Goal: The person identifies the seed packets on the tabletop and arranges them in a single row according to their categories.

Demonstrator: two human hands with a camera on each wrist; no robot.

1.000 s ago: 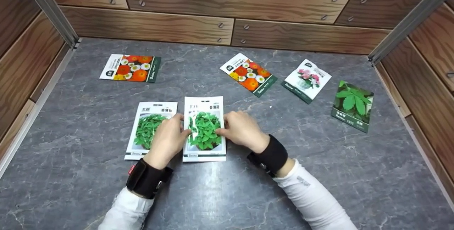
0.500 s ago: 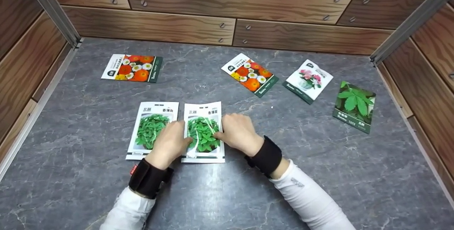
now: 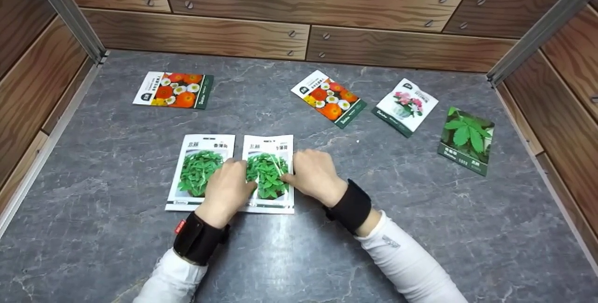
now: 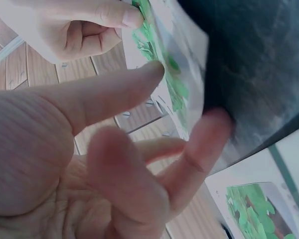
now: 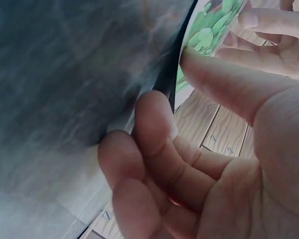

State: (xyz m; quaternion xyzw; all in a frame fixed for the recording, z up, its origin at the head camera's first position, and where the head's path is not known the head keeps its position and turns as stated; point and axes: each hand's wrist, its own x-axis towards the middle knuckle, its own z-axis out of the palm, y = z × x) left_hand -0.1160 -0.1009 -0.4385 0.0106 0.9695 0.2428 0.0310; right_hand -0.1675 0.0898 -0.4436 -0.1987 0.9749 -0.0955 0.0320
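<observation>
In the head view, a seed packet with a green leafy plant picture (image 3: pixel 268 177) lies between my two hands. My left hand (image 3: pixel 226 186) holds its left edge, thumb on the printed front. At its right edge my right hand (image 3: pixel 317 174) pinches it; the right wrist view shows the thumb (image 5: pixel 209 69) on the front and fingertips (image 5: pixel 154 117) by the back. The packet's face is bowed a little in the left wrist view. A matching seed packet (image 3: pixel 194 165) lies flat just to the left, partly covered by my left hand.
Farther back lie two orange-flower packets, one at left (image 3: pixel 175 90) and one near the middle (image 3: pixel 329 100). A pink-flower packet (image 3: pixel 405 107) and a dark green leaf packet (image 3: pixel 466 139) lie at right. Wood-patterned walls (image 3: pixel 210 27) border the grey tabletop (image 3: pixel 420 214).
Between my hands the packet has shifted slightly toward me, its top edge now level with the left packet's. My left hand has moved a little toward me and to the right.
</observation>
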